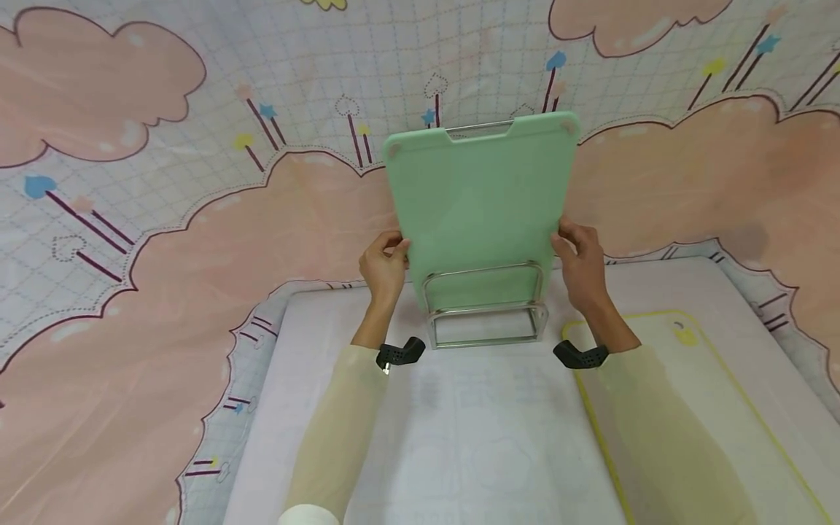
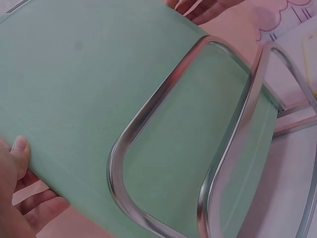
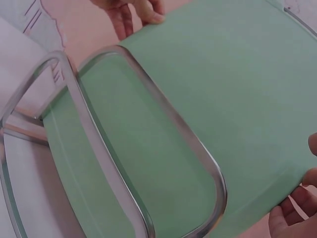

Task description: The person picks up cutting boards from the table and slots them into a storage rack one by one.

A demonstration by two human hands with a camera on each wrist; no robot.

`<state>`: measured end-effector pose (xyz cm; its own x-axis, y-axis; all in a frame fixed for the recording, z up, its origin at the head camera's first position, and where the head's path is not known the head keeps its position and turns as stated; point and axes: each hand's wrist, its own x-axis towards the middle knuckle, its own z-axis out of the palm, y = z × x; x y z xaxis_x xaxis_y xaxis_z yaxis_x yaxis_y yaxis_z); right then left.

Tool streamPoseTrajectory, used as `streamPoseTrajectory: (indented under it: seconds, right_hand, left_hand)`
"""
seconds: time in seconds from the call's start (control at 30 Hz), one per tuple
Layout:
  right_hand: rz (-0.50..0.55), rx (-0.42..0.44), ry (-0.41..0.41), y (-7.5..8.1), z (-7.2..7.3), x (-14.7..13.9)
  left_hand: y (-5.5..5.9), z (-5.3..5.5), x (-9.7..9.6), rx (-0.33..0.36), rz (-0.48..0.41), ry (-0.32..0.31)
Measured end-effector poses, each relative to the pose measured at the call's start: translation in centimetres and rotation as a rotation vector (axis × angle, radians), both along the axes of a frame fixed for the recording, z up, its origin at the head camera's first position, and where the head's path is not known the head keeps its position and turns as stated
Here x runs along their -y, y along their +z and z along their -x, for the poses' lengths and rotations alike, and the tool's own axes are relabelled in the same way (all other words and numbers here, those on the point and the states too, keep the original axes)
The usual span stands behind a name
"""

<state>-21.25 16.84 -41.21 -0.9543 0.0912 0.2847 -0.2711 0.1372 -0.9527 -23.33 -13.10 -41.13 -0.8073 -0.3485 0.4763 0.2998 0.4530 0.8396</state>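
A green cutting board (image 1: 482, 197) stands upright in a metal wire rack (image 1: 485, 310), behind the rack's front loops. My left hand (image 1: 385, 264) pinches the board's left edge, thumb on the front face and fingers behind. At the opposite edge my right hand (image 1: 580, 262) grips the board the same way. In the left wrist view, the board (image 2: 74, 79) fills much of the picture behind the bent metal tubes of the rack (image 2: 163, 89). The right wrist view shows the right fingers (image 3: 292, 218) at the board's edge.
A white cutting board with a yellow rim (image 1: 685, 379) lies flat on the white table (image 1: 499, 437), under my right forearm. Behind the table hangs a patterned cloth (image 1: 315, 211) with pink clouds. A thin metal bar (image 1: 479, 125) shows behind the green board's top notch.
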Motion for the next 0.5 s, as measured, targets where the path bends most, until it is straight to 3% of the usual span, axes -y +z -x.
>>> streamPoseTrajectory:
  seconds: [0.23, 0.5]
  right_hand:
    - [-0.051, 0.007, 0.010, 0.0, 0.5, -0.2]
    - [-0.016, 0.007, 0.049, 0.0, 1.1, -0.5]
  left_hand:
    - [0.1, 0.4, -0.1, 0.024, 0.002, 0.013]
    - [0.3, 0.7, -0.2, 0.043, 0.008, 0.030]
